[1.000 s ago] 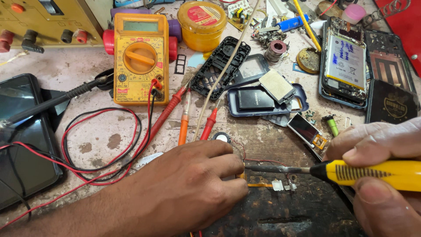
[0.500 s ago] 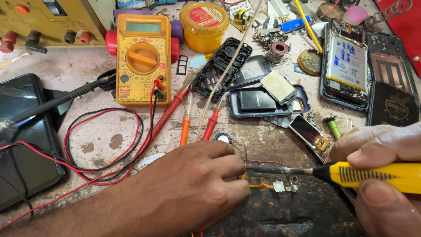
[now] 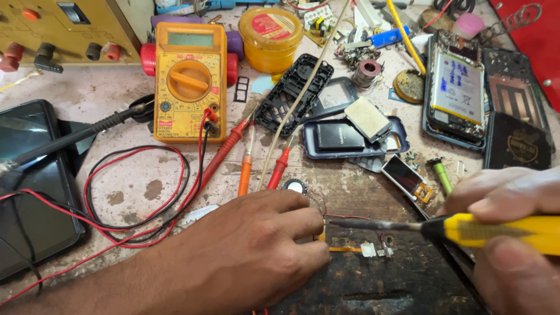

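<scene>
we work at the near edge of a stained, cluttered surface (image 3: 116, 192): our left hand (image 3: 245, 251) presses flat on a small circuit strip (image 3: 350, 248), our right hand (image 3: 513, 233) grips a yellow soldering iron (image 3: 466, 228) tight, multimeter (image 3: 189, 81) toward the far-left corner.

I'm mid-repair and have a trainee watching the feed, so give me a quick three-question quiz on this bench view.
1. True or false: the right hand holds a yellow-handled soldering iron whose tip points toward the left hand.
2. Multiple choice: where does the yellow multimeter lie? A) upper left of the bench, beyond the left hand B) under the right hand C) on top of the opened phone
3. Fill in: the left hand's fingertips press down beside a small orange ____ strip on the dark work mat.

Key: 1 true; 2 A; 3 flex.
</scene>
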